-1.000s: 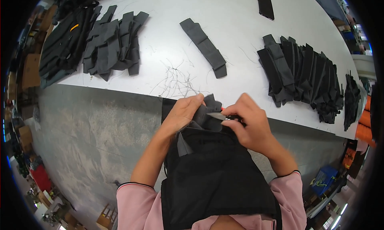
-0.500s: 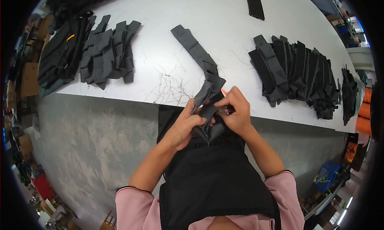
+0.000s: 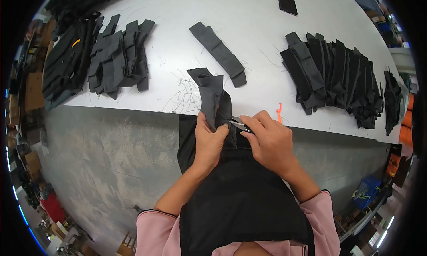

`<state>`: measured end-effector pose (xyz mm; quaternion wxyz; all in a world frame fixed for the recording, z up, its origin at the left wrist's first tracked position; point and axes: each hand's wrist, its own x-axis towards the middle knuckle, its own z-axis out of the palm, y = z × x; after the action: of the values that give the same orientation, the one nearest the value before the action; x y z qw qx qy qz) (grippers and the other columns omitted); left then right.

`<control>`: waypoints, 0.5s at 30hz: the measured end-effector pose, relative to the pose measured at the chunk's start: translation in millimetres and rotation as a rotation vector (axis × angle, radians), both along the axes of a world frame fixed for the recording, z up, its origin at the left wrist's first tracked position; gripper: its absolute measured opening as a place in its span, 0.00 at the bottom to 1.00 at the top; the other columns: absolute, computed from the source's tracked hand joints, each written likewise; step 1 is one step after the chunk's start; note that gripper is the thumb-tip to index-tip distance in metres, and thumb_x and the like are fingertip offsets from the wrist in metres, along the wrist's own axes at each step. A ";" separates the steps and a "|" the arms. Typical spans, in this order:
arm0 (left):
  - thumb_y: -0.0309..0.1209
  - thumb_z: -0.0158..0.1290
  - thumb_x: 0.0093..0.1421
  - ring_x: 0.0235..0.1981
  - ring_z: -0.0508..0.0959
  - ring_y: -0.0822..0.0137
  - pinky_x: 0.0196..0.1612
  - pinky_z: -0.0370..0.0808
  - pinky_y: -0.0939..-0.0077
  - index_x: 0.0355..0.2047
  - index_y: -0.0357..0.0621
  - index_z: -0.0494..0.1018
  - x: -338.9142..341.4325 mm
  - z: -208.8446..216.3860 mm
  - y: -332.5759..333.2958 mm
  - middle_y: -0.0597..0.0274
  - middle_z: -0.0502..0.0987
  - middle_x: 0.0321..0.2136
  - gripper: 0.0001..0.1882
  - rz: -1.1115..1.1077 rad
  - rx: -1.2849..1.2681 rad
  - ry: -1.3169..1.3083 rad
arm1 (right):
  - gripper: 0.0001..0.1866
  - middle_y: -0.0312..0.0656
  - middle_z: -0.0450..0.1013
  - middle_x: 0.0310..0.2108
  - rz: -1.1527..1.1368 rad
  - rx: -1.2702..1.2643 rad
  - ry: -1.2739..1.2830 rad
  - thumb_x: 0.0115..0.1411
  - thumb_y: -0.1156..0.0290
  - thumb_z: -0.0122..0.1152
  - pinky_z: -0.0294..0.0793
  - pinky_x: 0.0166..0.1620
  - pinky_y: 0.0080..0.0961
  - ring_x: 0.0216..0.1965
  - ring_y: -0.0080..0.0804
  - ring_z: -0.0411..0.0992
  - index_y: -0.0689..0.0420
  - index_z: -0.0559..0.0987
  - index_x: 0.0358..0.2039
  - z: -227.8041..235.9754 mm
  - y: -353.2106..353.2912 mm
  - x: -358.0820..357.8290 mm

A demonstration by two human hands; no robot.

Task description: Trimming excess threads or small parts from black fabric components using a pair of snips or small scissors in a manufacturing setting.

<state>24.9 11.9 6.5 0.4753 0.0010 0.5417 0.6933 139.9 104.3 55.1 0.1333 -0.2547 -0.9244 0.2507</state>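
Note:
My left hand (image 3: 209, 140) grips a folded dark grey fabric strip (image 3: 211, 96) at the near edge of the table, its upper end standing up over the tabletop. In my right hand (image 3: 272, 142) are small metal thread snips (image 3: 240, 124), their blades pointing left and reaching the strip's edge beside my left thumb. Whether the blades touch a thread is too small to tell. Another dark grey fabric strip (image 3: 219, 52) lies flat just beyond. A bright orange cord (image 3: 279, 112) hangs at the table edge behind my right hand.
The white table (image 3: 173, 47) carries a pile of grey strips (image 3: 120, 58) at left, beside black fabric pieces (image 3: 71, 60). Overlapping black strips (image 3: 333, 76) lie at right, with a black phone (image 3: 287, 1) at the far side. Loose thread clippings (image 3: 189, 96) are scattered near the front edge.
The held strip has turned more upright and apart from the one lying beyond. My right hand has shifted slightly right and down, bringing the snips into plain view at the strip's edge.

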 end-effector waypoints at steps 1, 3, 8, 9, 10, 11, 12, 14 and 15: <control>0.17 0.48 0.49 0.36 0.68 0.78 0.38 0.68 0.85 0.50 0.32 0.59 0.1 0.7 0.3 0.60 0.67 0.39 0.25 -0.010 -0.010 0.010 | 0.15 0.37 0.66 0.28 0.044 0.057 -0.048 0.46 0.74 0.63 0.65 0.25 0.25 0.21 0.33 0.68 0.57 0.75 0.38 0.9 0.5 -1.6; 0.17 0.48 0.49 0.35 0.68 0.78 0.36 0.68 0.85 0.49 0.32 0.59 -0.1 0.3 -0.6 0.61 0.68 0.38 0.24 -0.016 -0.021 0.021 | 0.17 0.37 0.67 0.28 0.046 0.081 -0.050 0.45 0.74 0.64 0.65 0.24 0.26 0.21 0.33 0.67 0.56 0.76 0.38 0.3 0.3 -4.8; 0.16 0.48 0.49 0.39 0.71 0.74 0.43 0.70 0.81 0.52 0.32 0.59 -0.6 -0.9 -2.5 0.58 0.66 0.42 0.27 -0.032 -0.018 0.024 | 0.17 0.36 0.67 0.28 0.073 0.148 -0.111 0.45 0.73 0.64 0.65 0.24 0.27 0.21 0.34 0.67 0.55 0.76 0.39 1.3 -0.9 -6.9; 0.16 0.48 0.49 0.39 0.71 0.74 0.43 0.70 0.81 0.52 0.32 0.59 -0.9 -0.9 -2.7 0.58 0.66 0.42 0.27 -0.033 -0.018 0.023 | 0.17 0.36 0.67 0.28 0.093 0.158 -0.114 0.46 0.73 0.63 0.65 0.24 0.27 0.21 0.34 0.67 0.56 0.76 0.39 1.7 -0.7 -6.9; 0.16 0.48 0.49 0.39 0.71 0.74 0.43 0.70 0.81 0.52 0.32 0.59 -1.3 -1.2 -2.9 0.58 0.67 0.42 0.27 -0.036 -0.021 0.027 | 0.17 0.36 0.67 0.28 0.112 0.169 -0.117 0.46 0.73 0.63 0.65 0.24 0.27 0.20 0.34 0.67 0.56 0.75 0.39 2.1 -0.5 -6.9; 0.16 0.48 0.49 0.39 0.71 0.74 0.43 0.70 0.81 0.52 0.32 0.59 -1.4 -1.3 -3.1 0.58 0.67 0.42 0.27 -0.038 -0.024 0.030 | 0.17 0.36 0.67 0.28 0.110 0.169 -0.118 0.46 0.73 0.63 0.65 0.24 0.27 0.20 0.34 0.67 0.56 0.75 0.39 2.2 -0.3 -6.7; 0.16 0.48 0.49 0.39 0.71 0.74 0.43 0.70 0.81 0.52 0.32 0.59 -1.2 -1.1 -2.8 0.58 0.67 0.42 0.27 -0.040 -0.023 0.029 | 0.16 0.36 0.67 0.28 0.121 0.165 -0.136 0.46 0.73 0.63 0.66 0.24 0.27 0.21 0.34 0.67 0.56 0.75 0.38 1.8 0.2 -6.7; 0.16 0.48 0.49 0.38 0.71 0.75 0.42 0.70 0.81 0.52 0.33 0.59 -0.8 0.2 -2.2 0.59 0.67 0.41 0.27 -0.039 -0.038 0.054 | 0.16 0.37 0.67 0.28 0.131 0.161 -0.156 0.46 0.73 0.63 0.66 0.24 0.27 0.21 0.34 0.68 0.57 0.75 0.38 1.1 0.8 -6.8; 0.16 0.48 0.49 0.38 0.71 0.75 0.42 0.70 0.81 0.52 0.33 0.59 -1.0 1.1 -2.2 0.59 0.67 0.41 0.27 -0.039 -0.039 0.054 | 0.16 0.37 0.67 0.29 0.130 0.158 -0.150 0.46 0.73 0.62 0.66 0.24 0.27 0.21 0.34 0.68 0.57 0.76 0.38 0.8 0.9 -7.2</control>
<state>24.0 9.7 7.6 0.4740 0.0210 0.5676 0.6728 132.7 105.2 55.8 0.0670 -0.2011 -0.9632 0.1656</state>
